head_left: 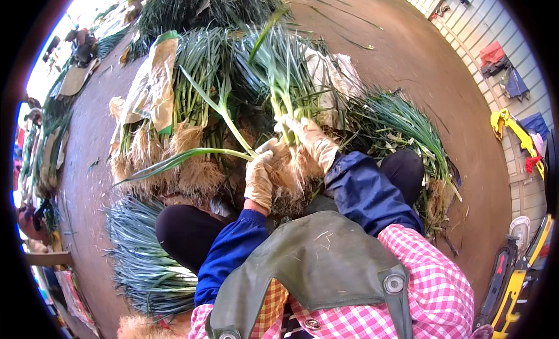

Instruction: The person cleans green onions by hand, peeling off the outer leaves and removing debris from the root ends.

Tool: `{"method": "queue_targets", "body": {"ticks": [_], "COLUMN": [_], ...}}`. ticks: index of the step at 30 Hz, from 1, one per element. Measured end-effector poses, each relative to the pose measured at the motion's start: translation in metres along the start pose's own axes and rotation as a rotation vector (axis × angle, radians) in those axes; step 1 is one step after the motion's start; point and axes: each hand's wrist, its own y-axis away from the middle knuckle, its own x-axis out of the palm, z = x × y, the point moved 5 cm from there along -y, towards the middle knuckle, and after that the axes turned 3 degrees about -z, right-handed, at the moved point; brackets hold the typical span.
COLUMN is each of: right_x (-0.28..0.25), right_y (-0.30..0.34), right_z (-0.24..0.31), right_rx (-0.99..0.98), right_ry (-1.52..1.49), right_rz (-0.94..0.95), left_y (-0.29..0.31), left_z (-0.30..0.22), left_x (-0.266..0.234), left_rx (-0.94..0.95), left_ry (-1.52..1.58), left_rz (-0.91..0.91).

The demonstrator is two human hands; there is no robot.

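Observation:
My gloved left hand (259, 179) is closed round the root end of a green onion (233, 128), whose leaves split up and out to the left. Beside it, my gloved right hand (311, 140) grips the pale stems of several green onions (284, 100), their leaves pointing away from me. Tangled tan roots (291, 170) hang between and below both hands. Just past my hands lies a big heap of green onions (198, 77), roots toward me, with brown sacking (158, 83) over its left part.
Green onions with white stems (148, 257) lie by my left knee, and another pile (402, 120) is beyond my right knee. A further heap (204, 13) sits at the far side. Along the tiled wall (495, 30) at right stand yellow tools (518, 135).

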Motion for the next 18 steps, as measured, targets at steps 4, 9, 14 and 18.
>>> {"method": "queue_targets", "body": {"ticks": [4,9,14,18], "right_x": [0.025,0.038,0.029,0.032], "right_y": [0.014,0.015,0.009,0.019], "right_z": [-0.029,-0.009,0.019,0.015], "right_rx": [0.143,0.221,-0.079,-0.425], "right_ry": [-0.129,-0.306,0.133,1.161], "right_rz": [0.062,0.068,-0.081,0.035], "left_y": [0.009,0.013,0.020,0.017], "left_z": [0.028,0.041,0.036,0.029], "left_x": [-0.006,0.001,0.002,-0.001], "left_rx": [-0.201,-0.314,-0.289,-0.272], "left_ry": [0.109,0.174,0.221,0.266], "left_rz": [-0.020,-0.049,-0.032,-0.020]}}
